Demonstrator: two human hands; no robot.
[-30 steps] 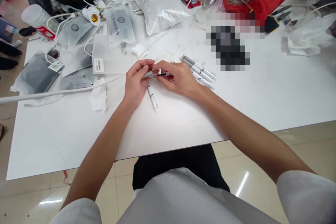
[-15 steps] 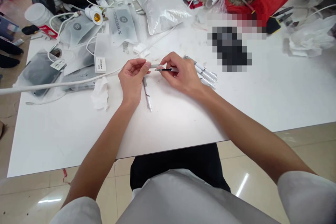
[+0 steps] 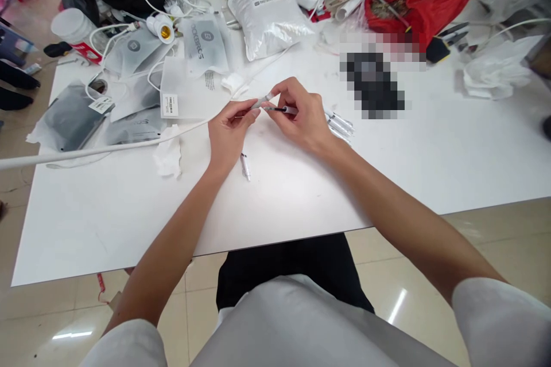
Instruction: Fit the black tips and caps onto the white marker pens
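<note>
Cluttered white table (image 3: 301, 195), left hand (image 3: 228, 135) pinching a grey pen barrel (image 3: 262, 102), right hand (image 3: 301, 117) clamped on a thin black refill (image 3: 275, 109), loose pens (image 3: 340, 125) beside it, pen part (image 3: 245, 166) lying under the left wrist

1. A single view, from a camera worn on the person's head, looking forward and steeply down.
2. It sits near: both forearms run up from the bottom corners to the left hand (image 3: 228, 135) and right hand (image 3: 301, 117) at the frame's middle.
3. The white table (image 3: 301, 200) fills the middle band; lap and floor lie below, clutter along the far edge.
</note>
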